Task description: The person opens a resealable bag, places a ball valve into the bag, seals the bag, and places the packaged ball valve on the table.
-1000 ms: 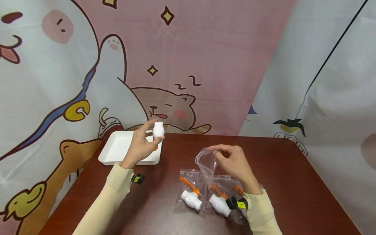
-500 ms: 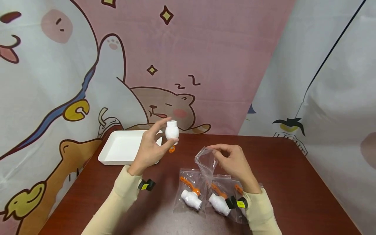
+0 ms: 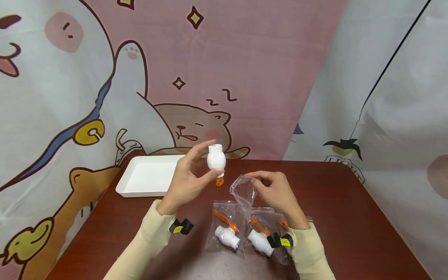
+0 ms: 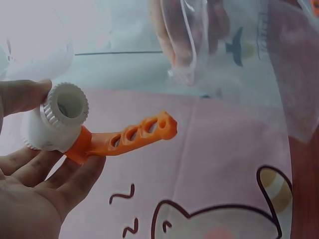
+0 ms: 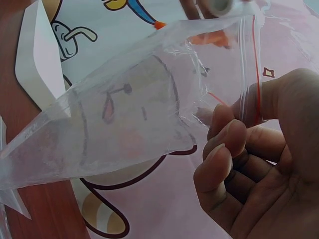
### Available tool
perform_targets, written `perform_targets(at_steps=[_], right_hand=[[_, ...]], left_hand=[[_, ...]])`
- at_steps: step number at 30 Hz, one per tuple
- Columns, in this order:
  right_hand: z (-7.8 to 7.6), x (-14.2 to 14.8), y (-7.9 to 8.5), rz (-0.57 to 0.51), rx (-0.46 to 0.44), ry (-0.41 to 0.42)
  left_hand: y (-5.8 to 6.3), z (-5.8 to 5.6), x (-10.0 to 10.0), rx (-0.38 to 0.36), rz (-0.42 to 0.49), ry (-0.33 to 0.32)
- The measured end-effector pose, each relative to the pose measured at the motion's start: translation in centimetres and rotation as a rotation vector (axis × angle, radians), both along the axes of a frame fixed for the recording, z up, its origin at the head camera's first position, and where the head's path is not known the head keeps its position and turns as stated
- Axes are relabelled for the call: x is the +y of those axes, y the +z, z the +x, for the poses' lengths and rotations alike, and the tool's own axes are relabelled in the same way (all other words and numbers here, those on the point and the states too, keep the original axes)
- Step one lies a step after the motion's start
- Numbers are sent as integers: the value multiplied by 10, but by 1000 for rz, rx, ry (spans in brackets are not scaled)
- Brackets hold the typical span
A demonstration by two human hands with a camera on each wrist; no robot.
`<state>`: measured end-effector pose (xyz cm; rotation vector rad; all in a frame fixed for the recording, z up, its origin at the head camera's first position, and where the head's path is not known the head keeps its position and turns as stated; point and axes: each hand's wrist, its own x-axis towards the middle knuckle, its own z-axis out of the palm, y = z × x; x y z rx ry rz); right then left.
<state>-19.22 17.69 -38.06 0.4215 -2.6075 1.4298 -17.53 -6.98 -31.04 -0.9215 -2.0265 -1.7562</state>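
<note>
In the head view my left hand [image 3: 190, 179] holds up a white ball valve [image 3: 216, 158] between thumb and fingers, in front of the tray's right end. Its orange lever handle [image 4: 132, 138] sticks out sideways in the left wrist view, with the ribbed round opening facing that camera. To the right, my right hand [image 3: 276, 192] pinches the top edge of a clear zip bag [image 3: 244, 192]. The bag's mouth gapes, and no valve shows inside it. A red zip line [image 5: 257, 74] runs beside my right fingers in the right wrist view. The valve and bag are apart.
A white tray [image 3: 145, 177] stands at the back left of the brown table [image 3: 350, 225]. Bagged valves, one at left [image 3: 227, 237] and another beside it [image 3: 259, 242], lie below the held bag. More bagging is partly hidden under my right wrist. A printed cloth [image 3: 262, 77] hangs behind.
My left hand has carried the ball valve rightward from over the tray, closer to the bag. The right hand and bag have stayed nearly still.
</note>
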Motion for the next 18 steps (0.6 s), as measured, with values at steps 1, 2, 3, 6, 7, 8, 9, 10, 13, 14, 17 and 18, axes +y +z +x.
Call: perform_targets(at_steps=[1, 2, 3, 6, 7, 8, 9, 10, 13, 14, 17, 18], right_hand=[[0, 0, 0, 1, 3, 0], [0, 0, 0, 0, 3, 1], [0, 0, 0, 0, 4, 1], [-1, 0, -1, 2, 7, 3], [-1, 0, -1, 3, 12, 5], [-1, 0, -1, 4, 12, 7], [0, 0, -1, 8, 18, 9], [0, 0, -1, 10, 24, 13], [0, 0, -1, 11, 35, 26], [0, 0, -1, 12, 35, 31], [0, -1, -1, 13, 40, 38], [0, -1, -1, 15, 45, 40]], left_hand=[[1, 1, 2, -3, 12, -9], [2, 3, 3, -5, 21, -17], [2, 4, 5, -7, 30, -24], [4, 8, 10, -13, 54, -53], [4, 8, 12, -11, 63, -66], [4, 9, 13, -6, 69, -76], [4, 10, 15, -1, 75, -85], [4, 11, 17, -1, 83, -99], [2, 11, 22, 18, 97, -131], [1, 11, 23, 21, 95, -137], [-2, 10, 27, 33, 82, -151], [-2, 10, 28, 33, 74, -152]])
